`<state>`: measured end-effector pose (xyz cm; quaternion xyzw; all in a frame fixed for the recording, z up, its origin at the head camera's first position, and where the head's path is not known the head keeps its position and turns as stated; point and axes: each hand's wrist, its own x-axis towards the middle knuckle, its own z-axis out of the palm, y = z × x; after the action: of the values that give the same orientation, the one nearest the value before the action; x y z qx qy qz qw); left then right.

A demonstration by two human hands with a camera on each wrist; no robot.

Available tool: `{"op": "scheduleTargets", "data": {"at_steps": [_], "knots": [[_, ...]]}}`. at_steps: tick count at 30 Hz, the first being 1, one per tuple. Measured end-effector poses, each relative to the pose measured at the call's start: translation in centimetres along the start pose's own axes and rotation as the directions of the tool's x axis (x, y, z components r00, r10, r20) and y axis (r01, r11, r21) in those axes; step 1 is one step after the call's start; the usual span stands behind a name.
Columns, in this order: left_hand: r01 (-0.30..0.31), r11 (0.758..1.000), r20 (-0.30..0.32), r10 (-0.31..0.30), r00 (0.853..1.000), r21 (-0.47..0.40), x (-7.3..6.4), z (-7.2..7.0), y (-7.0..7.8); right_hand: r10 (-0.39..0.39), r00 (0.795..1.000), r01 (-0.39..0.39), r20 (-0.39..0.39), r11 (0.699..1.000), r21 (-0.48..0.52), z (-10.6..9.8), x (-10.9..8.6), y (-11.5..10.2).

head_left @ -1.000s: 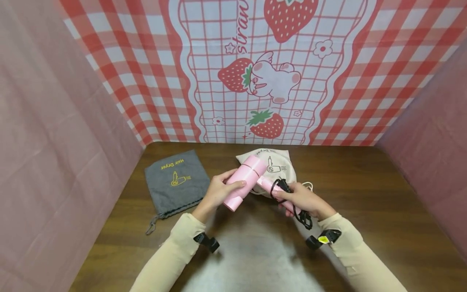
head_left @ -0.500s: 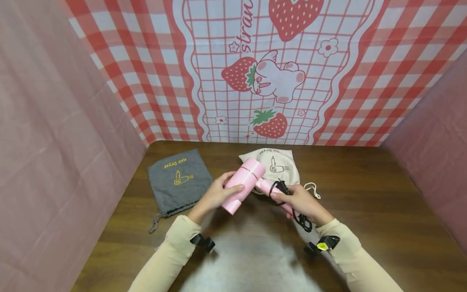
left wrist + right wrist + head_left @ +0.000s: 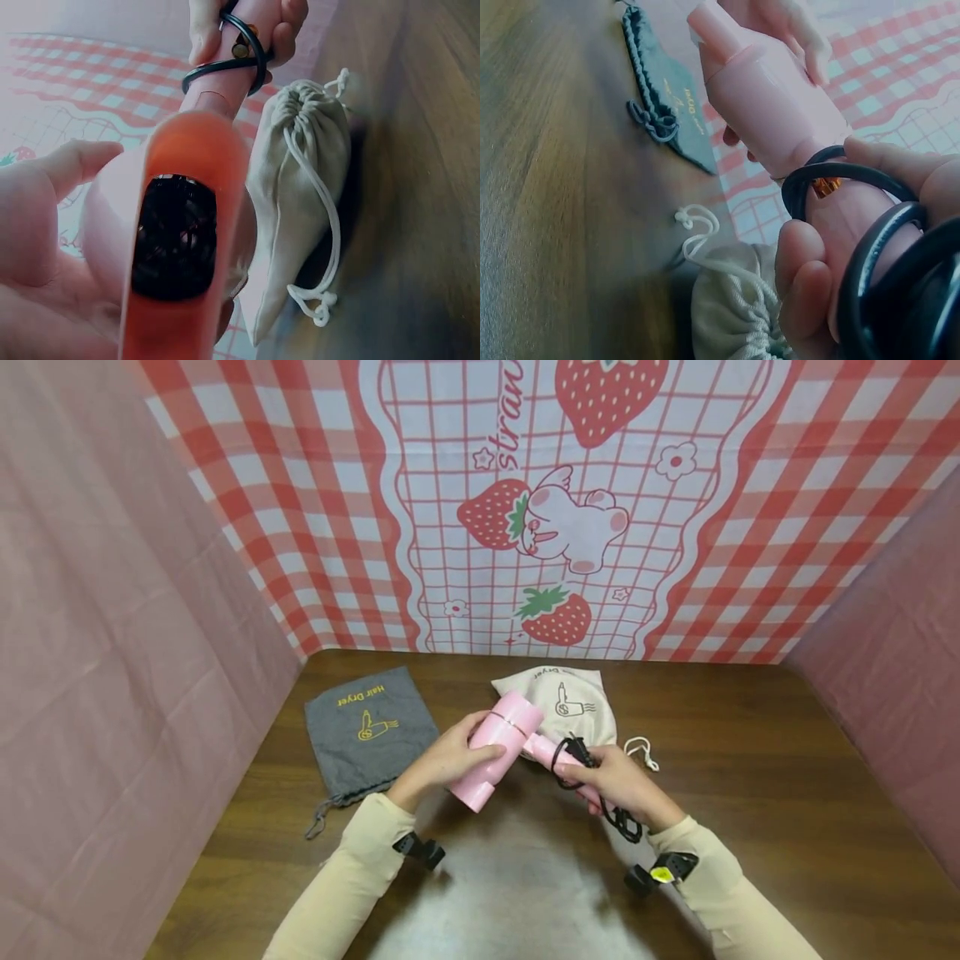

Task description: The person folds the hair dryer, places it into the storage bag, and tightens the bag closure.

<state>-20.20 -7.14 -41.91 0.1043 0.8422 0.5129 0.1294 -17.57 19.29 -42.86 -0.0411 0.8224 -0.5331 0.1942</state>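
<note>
A pink hair dryer (image 3: 492,750) is held over the table by both hands. My left hand (image 3: 453,752) grips its barrel, the thumb lying across the top. My right hand (image 3: 624,779) grips the handle, which has a black power cord (image 3: 875,240) looped around it. In the left wrist view a narrow end piece with a dark oval opening (image 3: 175,238) faces the camera. The plug shows by the right thumb in the head view. Behind the dryer lies a cream drawstring bag (image 3: 590,718) with a printed hair dryer picture, partly hidden.
A grey drawstring bag (image 3: 367,739) marked "Hair Dryer" lies flat at the left of the wooden table (image 3: 750,760). A red-checked strawberry cloth (image 3: 315,560) hangs at the back, and pink cloth walls (image 3: 150,635) stand on both sides.
The dryer's barrel has come slightly lower and nearer the body, turning a little in my left hand. Both hands keep their grip. The head view has shifted slightly.
</note>
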Motion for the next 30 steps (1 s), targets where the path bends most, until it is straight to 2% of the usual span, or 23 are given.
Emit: {"op": "scheduleTargets", "data": {"at_steps": [6,11,17,23,30], "knots": [[0.017,0.999,0.008,-0.017,1.000,-0.042,0.5,0.0,0.0,-0.036,0.999,0.037,0.029,0.998,-0.043,0.4,-0.6,-0.8],[0.058,0.995,0.028,-0.056,0.998,-0.078,0.6,0.2,-0.1,-0.057,0.998,0.058,0.012,0.995,-0.083,0.6,-0.7,-1.0],[0.135,0.990,-0.026,-0.136,0.990,-0.037,0.8,0.6,0.3,-0.057,0.998,0.059,0.022,0.994,-0.095,0.7,-0.4,-0.8],[0.110,0.992,-0.070,-0.114,0.991,-0.055,1.2,1.3,0.6,-0.051,0.999,0.051,0.000,0.993,-0.106,0.7,-0.4,-0.6],[0.085,0.995,-0.147,-0.092,0.985,-0.049,0.9,1.7,0.4,-0.060,0.996,0.056,-0.062,0.996,-0.064,1.8,-0.1,0.0]]}}
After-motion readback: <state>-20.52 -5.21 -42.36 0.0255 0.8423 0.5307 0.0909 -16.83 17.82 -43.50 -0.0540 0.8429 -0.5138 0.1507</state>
